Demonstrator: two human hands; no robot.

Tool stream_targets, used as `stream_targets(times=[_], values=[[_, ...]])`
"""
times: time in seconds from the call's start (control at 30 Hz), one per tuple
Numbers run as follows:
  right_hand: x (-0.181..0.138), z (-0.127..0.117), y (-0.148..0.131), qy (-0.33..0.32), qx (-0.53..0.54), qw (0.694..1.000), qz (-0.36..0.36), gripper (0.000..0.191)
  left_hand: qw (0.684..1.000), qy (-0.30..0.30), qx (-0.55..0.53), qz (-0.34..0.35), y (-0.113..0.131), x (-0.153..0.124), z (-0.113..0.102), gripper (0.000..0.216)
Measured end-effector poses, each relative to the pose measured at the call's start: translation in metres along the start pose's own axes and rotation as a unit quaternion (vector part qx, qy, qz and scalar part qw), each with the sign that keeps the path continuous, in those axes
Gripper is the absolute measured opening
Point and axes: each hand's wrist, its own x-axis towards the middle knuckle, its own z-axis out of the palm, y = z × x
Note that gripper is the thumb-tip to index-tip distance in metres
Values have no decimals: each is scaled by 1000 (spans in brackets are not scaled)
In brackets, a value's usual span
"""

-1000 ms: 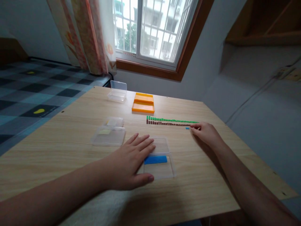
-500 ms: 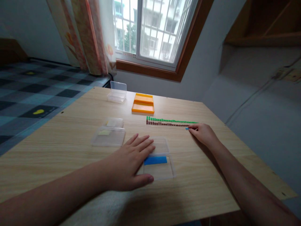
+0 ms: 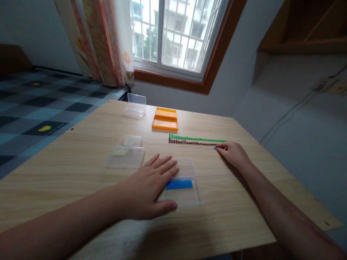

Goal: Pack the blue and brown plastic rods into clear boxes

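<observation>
My left hand (image 3: 151, 187) lies flat with fingers spread, over the left side of an open clear plastic box (image 3: 185, 199). A strip of blue blocks (image 3: 179, 184) sits inside that box. Further right, my right hand (image 3: 235, 154) pinches a small blue block (image 3: 215, 148) between thumb and fingers, low over the table. Just beyond its fingertips run a row of small brown blocks (image 3: 180, 142) and, behind it, a row of small green blocks (image 3: 180, 137). My right fingers partly hide the right ends of these rows.
Left of my left hand lies another open clear box (image 3: 130, 162) holding a pale yellow piece. An orange open tray (image 3: 165, 128) and a clear box with its lid raised (image 3: 135, 111) stand at the back of the wooden table (image 3: 67, 173). A window and wall lie beyond.
My right hand has shifted very slightly left with the blue block. My left hand and the boxes stay where they were.
</observation>
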Motion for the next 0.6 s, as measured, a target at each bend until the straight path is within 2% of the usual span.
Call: stream_targets(times=[0.23, 0.43, 0.6], values=[[-2, 1, 2, 4, 14, 1000, -12, 22, 1000, 12, -4, 3, -1, -1, 2, 84], [-4, 1, 0, 14, 27, 999, -24, 28, 1000, 7, 0, 0, -1, 0, 2, 85], [-2, 5, -1, 26, 37, 998, -47, 23, 1000, 8, -3, 1, 0, 0, 0, 85]])
